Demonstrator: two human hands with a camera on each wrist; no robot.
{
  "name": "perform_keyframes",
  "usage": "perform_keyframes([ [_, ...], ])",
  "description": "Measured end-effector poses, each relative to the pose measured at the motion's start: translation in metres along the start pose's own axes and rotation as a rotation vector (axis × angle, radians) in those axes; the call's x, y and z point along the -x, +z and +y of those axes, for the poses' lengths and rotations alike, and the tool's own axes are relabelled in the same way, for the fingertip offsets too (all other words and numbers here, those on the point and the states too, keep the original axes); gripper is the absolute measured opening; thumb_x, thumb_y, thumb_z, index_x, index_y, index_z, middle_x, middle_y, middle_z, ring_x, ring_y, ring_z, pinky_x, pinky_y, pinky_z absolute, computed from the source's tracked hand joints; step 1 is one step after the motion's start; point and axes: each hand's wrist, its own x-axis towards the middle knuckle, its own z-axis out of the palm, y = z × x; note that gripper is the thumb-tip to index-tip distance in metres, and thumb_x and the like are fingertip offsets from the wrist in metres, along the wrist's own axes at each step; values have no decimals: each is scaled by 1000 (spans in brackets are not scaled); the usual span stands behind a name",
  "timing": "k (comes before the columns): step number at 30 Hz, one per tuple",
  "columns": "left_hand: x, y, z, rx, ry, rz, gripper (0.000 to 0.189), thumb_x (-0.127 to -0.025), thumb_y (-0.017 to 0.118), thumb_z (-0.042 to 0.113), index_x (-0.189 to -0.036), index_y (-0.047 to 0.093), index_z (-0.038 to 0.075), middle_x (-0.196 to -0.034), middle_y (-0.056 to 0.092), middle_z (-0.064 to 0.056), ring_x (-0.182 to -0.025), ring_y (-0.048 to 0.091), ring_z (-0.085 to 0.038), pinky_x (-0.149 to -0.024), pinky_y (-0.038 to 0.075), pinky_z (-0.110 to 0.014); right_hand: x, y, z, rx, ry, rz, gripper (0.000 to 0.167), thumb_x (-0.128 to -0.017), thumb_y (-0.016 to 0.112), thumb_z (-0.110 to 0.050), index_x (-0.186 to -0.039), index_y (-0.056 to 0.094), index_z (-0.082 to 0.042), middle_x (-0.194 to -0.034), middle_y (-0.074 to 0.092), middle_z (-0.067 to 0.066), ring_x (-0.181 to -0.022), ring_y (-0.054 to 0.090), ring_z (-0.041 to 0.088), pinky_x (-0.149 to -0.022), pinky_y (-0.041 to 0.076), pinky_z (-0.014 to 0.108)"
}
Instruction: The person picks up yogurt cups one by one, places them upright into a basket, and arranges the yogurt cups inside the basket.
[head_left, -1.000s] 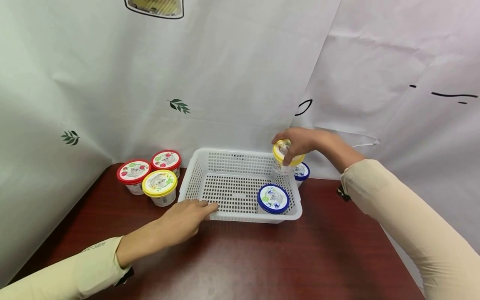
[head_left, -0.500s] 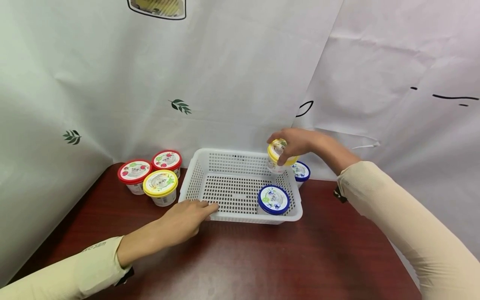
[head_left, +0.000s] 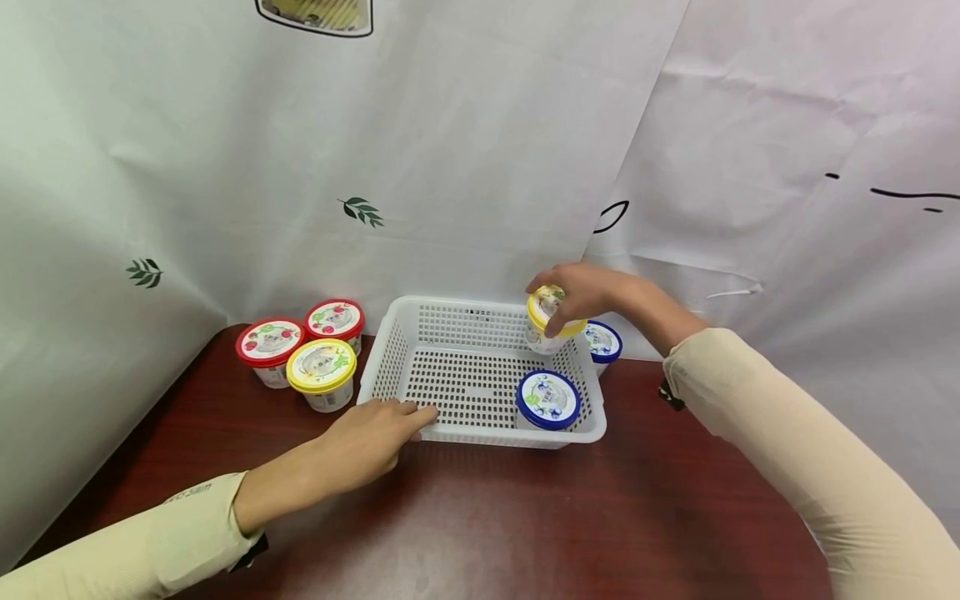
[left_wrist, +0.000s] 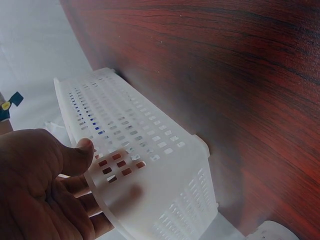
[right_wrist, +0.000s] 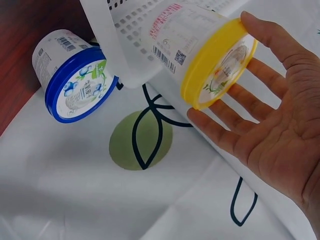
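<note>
Backdrop: pale hanging cloth (head_left: 480, 150), creased, with a seam running down right of centre and small dark-green leaf prints (head_left: 360, 212). Below it, a dark red wood-grain table (head_left: 487, 517), glossy toward the near side.

Mid-table, close to the cloth: a white perforated basket (head_left: 480, 433), long side facing the person. Left hand (head_left: 371, 437) at its near left corner, clamped on the rim, thumb on one side and fingers on the other; in the left wrist view, finger tone shows through the holes.

Right hand (head_left: 588, 292) at the far right corner of the basket, clamped on a yellow-lidded tub (right_wrist: 195, 52): thumb on one edge of the lid, fingertips on the opposite edge, palm apart from the lid top. The tub is tilted, its lower part within the basket's outline; cannot tell whether its base touches the basket. Barcode and square code visible on its side.

Inside the basket, near right corner: a blue-lidded tub (head_left: 548, 400), lid up. Outside, just beyond the right end: a second blue lid (head_left: 602, 342), its tub partly hidden in the head view.

Left of the basket, a close group, lids up: two red-lidded tubs (head_left: 270, 350) behind, another yellow lid (head_left: 321, 375) in front. Both forearms in cream sleeves (head_left: 127, 542).
</note>
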Motion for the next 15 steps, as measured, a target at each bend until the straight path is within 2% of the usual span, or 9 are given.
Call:
perform_keyframes([
  [15, 0, 0, 0, 2, 5, 4, 34, -91, 82, -1, -112, 64, 20, -91, 71, -1, -77, 72, -28, -66, 57, -42, -7, 16, -2, -2, 31, -35, 81, -93, 88, -35, -165, 57, -16, -172, 51, 22, -154, 53, 45, -125, 45, 67],
])
